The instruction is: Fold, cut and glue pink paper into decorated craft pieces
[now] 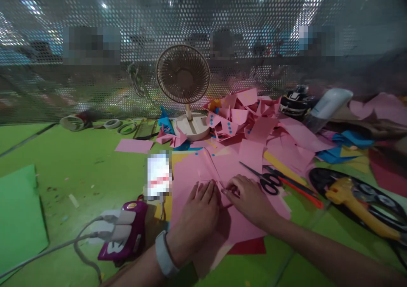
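My left hand [203, 204] lies flat, fingers stretched out together, pressing on a small folded piece of pink paper [210, 165]. Close on its right, my right hand [249, 198] has curled fingers, with thumb and forefinger pinched at the paper's edge. Part of that piece is hidden under both hands. Beneath it are larger pink sheets [186, 181], stacked unevenly, with a red sheet [249, 246] sticking out at the near side. Black scissors [270, 182] lie just beyond my right hand, beside an orange-and-black cutter knife [302, 190].
Folded pink paper pieces [235, 113] are heaped at the back, right of a small fan [183, 75]. On the left sit a lit phone [158, 174] and a purple power strip [127, 227] with cables. A yellow-and-black tool [359, 206] lies right; a perforated screen [104, 83] stands behind.
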Tool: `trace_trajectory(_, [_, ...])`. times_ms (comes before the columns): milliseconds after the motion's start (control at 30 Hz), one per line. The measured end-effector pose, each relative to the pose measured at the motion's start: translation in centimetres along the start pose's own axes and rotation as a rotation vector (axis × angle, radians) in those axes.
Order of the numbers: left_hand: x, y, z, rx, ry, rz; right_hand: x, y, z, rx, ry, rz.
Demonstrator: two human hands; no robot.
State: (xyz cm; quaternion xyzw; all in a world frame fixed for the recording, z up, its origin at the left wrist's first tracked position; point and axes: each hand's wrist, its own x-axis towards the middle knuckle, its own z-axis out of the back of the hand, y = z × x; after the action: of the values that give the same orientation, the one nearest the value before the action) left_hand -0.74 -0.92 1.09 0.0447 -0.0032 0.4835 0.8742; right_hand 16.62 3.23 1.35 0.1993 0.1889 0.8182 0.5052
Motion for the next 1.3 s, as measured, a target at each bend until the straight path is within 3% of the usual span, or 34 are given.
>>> trace_trajectory(267, [-0.3, -1.3, 1.6, -0.061, -0.016, 0.061, 0.0, -0.2, -0.2, 0.044, -0.014, -0.022])
trace_trajectory(633, [-0.5, -1.9, -0.3, -0.003, -0.049, 0.034, 0.1, -0.1, 0.0, 0.035, -0.003, -0.047])
trace_trajectory(1300, [-0.8, -2.2, -0.6, 0.028, -0.038, 0.032, 0.1, -0.4, -0.1, 0.073, -0.022, -0.065])
